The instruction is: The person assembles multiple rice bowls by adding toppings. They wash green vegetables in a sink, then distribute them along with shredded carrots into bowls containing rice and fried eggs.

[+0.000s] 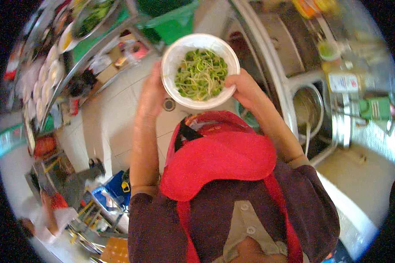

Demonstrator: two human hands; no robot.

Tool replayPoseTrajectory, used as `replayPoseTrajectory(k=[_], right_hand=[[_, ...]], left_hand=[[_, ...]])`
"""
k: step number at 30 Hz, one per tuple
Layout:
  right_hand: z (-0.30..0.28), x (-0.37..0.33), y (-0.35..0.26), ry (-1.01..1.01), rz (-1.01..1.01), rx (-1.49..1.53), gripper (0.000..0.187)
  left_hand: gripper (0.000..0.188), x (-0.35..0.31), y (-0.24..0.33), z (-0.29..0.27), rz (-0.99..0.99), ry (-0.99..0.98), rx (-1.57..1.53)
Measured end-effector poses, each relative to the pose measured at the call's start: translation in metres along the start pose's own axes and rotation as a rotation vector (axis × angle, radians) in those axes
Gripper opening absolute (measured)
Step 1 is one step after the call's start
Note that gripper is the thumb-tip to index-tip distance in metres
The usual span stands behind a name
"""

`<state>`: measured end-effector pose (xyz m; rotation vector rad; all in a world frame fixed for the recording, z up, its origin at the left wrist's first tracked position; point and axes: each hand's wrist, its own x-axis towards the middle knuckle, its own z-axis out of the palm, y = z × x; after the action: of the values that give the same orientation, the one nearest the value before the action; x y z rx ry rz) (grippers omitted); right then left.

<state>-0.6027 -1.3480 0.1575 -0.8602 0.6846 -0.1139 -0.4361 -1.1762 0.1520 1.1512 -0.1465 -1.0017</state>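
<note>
Resting between both hands: bowl (pixel 200 71)

Bright daylight, washed-out right side, curved blurry edges.

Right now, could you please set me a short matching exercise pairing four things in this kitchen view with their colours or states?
Things:
1. bowl
2. apron
3. bin
4. pot

Descriptions:
A. green, beyond the hands
B. white, held by left hand and right hand, filled with sprouts and greens
C. metal, in the sink at the right
D. red, worn on the chest

Pairs: 1-B, 2-D, 3-A, 4-C
</note>
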Motion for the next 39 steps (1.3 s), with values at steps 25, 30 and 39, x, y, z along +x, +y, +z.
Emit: replayPoseTrajectory(k=[25,30,39], right_hand=[[0.406,0.259,0.045,-0.698,-0.008,-0.775,0.038],[0.464,0.269,-0.003,-0.905,-1.128,-1.247,0.053],[0.526,0.292,0.041,-1.541,-1.106,-1.688,0.042]], left_hand=[[0.061,-0.048,0.162,-0.288,0.366,0.533,-0.605],[0.058,-0.042,0.161,-0.28,0.505,0.773,-0.659],[0.055,-0.035,0.189,-0.313,0.572,0.731,-0.835]])
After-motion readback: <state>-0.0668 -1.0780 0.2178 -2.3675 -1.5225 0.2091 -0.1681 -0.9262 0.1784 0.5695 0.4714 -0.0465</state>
